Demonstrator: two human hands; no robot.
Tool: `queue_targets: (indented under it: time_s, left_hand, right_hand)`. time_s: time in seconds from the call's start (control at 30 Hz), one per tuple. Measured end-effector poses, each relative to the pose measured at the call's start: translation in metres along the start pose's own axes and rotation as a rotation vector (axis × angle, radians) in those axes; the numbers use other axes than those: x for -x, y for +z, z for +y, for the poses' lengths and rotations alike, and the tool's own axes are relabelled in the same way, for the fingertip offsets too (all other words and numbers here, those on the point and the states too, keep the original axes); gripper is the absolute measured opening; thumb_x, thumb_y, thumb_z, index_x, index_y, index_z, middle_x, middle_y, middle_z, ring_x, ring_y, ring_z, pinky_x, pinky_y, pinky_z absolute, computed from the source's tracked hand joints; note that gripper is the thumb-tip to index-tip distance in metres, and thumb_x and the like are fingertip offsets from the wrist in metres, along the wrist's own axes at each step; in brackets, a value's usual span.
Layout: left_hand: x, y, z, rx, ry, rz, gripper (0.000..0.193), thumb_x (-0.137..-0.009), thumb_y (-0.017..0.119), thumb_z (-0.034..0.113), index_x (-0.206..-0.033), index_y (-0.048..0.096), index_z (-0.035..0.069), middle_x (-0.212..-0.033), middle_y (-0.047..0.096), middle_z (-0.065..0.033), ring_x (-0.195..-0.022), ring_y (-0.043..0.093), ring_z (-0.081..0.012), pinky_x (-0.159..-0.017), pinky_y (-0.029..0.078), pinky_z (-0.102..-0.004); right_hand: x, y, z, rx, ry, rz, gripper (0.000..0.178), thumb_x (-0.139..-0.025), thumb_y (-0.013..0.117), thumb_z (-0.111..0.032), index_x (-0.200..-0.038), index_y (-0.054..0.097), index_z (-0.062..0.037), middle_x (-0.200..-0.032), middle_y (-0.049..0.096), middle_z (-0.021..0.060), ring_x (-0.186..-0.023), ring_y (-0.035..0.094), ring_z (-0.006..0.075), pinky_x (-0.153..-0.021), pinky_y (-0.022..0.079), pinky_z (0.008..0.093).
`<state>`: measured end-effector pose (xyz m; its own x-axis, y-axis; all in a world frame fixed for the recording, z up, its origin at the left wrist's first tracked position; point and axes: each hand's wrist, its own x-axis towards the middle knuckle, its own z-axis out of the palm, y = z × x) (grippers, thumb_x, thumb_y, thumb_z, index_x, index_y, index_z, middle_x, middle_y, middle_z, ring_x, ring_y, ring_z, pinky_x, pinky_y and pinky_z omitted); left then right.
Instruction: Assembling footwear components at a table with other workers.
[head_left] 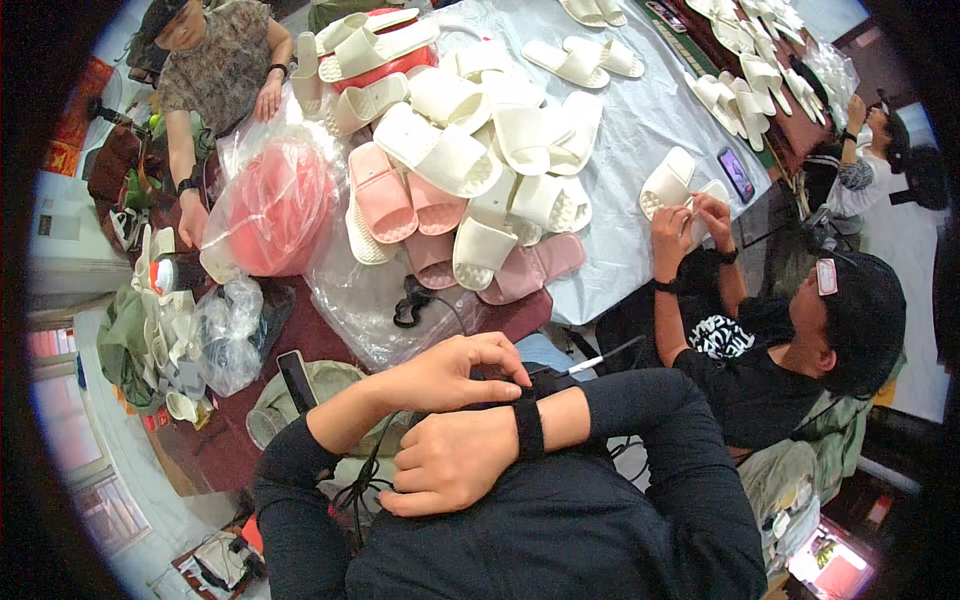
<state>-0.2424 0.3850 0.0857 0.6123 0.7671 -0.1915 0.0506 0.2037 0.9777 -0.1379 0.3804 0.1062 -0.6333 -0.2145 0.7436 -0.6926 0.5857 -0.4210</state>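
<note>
My left hand (450, 372) crosses over my right wrist, its fingers and thumb closing at the upper edge of a black wristband (529, 424). That band is wrapped round my right wrist. Below it, my right hand (450, 468) lies back upward in front of my black top, fingers loosely bent and a little apart, with nothing visible in them. Its palm is hidden. Just beyond my hands, a black clip-like object with a cable (412, 303) lies on clear plastic. White slide slippers (437, 150) and pink slide slippers (382, 192) are heaped farther off.
A pale plastic sheet (625, 125) covers the table. Left of the heap stands a red bundle in clear plastic (283, 208), near a person (215, 70). On the right, a person in a black cap (850, 320) handles a white slipper (667, 182) near a phone (736, 175).
</note>
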Motion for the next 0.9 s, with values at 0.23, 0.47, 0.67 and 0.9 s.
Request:
queue_targets:
  time_s: [0.23,0.47,0.67,0.9]
  left_hand:
    - [-0.012,0.004,0.009,-0.191,-0.158,-0.05,0.019,-0.078,0.067,0.012,-0.092,0.062,0.001,-0.079,0.063,-0.0059,-0.074,0.059,-0.0136,-0.071,0.048,-0.028]
    - [-0.02,-0.005,0.016,-0.174,-0.13,-0.061,0.025,-0.077,0.064,0.007,-0.101,0.062,0.002,-0.078,0.059,-0.0025,-0.07,0.053,-0.0078,-0.064,0.046,-0.0237]
    - [-0.029,-0.011,0.024,-0.393,0.069,0.048,0.027,-0.072,0.064,0.004,-0.099,0.062,0.003,-0.08,0.06,-0.0059,-0.07,0.057,-0.0138,-0.063,0.048,-0.0276]
    - [-0.022,-0.01,0.021,-0.454,0.284,0.148,0.026,-0.073,0.064,0.001,-0.098,0.062,0.005,-0.08,0.058,-0.0056,-0.07,0.057,-0.0153,-0.061,0.048,-0.0263]
  right_hand:
    - [0.005,0.013,0.005,-0.102,0.011,0.077,0.018,-0.082,0.053,-0.016,-0.092,0.053,-0.0011,-0.061,0.049,0.0028,-0.052,0.051,0.0198,-0.046,0.04,0.0325]
    - [0.009,0.018,0.003,-0.29,0.129,0.12,0.016,-0.084,0.056,-0.014,-0.091,0.053,-0.0009,-0.062,0.05,0.0055,-0.054,0.052,0.0231,-0.046,0.04,0.0352]
    - [0.012,0.014,0.007,-0.36,0.183,0.121,0.012,-0.084,0.056,-0.013,-0.087,0.053,-0.0014,-0.06,0.052,0.0092,-0.053,0.054,0.0267,-0.047,0.041,0.0383]
    - [0.014,0.015,0.003,-0.53,0.3,0.095,0.012,-0.087,0.054,-0.014,-0.086,0.056,-0.0019,-0.063,0.056,0.0111,-0.055,0.056,0.0278,-0.049,0.043,0.0384]
